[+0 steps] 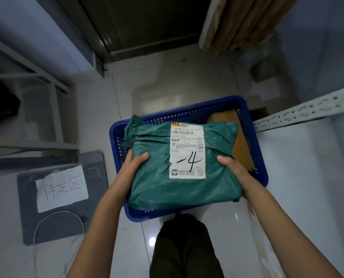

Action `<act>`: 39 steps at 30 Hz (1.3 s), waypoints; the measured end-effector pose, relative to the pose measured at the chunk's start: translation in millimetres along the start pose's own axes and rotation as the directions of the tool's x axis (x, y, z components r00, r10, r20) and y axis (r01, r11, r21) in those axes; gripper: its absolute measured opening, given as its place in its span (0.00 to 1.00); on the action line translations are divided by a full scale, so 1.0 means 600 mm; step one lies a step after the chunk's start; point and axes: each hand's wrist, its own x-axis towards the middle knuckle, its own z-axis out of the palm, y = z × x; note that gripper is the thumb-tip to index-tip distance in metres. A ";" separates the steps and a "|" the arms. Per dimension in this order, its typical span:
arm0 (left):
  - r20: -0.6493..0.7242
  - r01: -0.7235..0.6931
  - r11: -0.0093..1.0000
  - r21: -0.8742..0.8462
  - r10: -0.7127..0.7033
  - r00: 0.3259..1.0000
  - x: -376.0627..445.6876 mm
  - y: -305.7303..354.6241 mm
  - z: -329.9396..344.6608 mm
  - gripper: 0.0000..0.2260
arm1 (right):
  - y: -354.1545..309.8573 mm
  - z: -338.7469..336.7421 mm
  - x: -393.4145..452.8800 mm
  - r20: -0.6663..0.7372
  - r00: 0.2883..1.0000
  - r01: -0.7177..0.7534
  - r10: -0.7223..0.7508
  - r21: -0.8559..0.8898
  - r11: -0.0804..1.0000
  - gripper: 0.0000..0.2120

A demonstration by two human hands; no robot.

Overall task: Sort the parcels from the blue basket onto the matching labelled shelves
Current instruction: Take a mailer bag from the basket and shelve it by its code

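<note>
A green plastic parcel [153,183] with a white shipping label marked "3-4" is held above the blue basket [255,149] on the floor. My left hand [132,167] grips its left edge, thumb on top. At the parcel's right edge my right hand [232,167] grips the same way. A brown cardboard parcel [240,145] lies in the basket's right side, partly hidden by the green one.
A grey mat [52,223] with a white paper sign in red characters lies on the floor at left. Metal shelf frames stand at left [46,81] and right [307,111]. A dark doorway [147,27] is ahead. My legs [185,247] are below the basket.
</note>
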 end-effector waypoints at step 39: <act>0.774 -0.480 0.618 0.623 -0.395 0.495 -0.661 0.025 0.464 0.14 | 0.270 0.182 -0.916 -0.949 0.281 0.863 0.142 0.315 0.395 0.24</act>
